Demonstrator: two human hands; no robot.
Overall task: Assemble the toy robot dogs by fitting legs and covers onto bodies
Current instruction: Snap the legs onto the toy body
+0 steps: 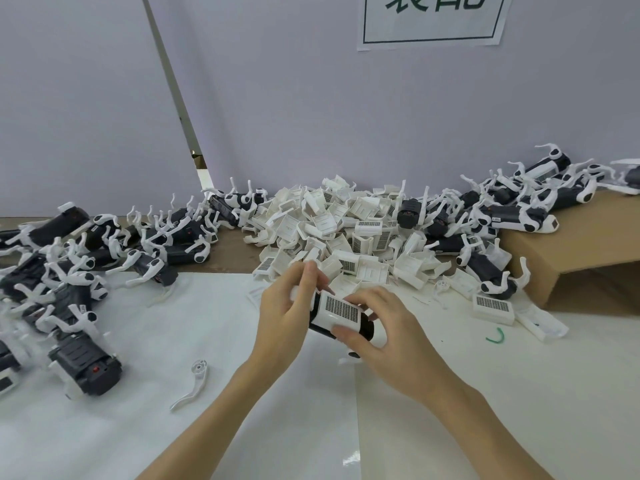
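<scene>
A dark toy dog body with a white grille cover [341, 311] on it is held above the white table. My left hand [289, 317] grips its left end, fingers curled over the top. My right hand [377, 327] holds the right end, thumb under the cover's near edge and fingers on top. A heap of white covers [346, 230] lies just behind the hands. One loose white leg [194, 384] lies on the table at the lower left.
Dark dog bodies with white legs [79, 271] pile up on the left. More of them [512, 202] lie at the right, some on a cardboard box [588, 244]. A single cover [493, 308] and a green scrap [495, 337] lie right of the hands. A grey wall stands behind.
</scene>
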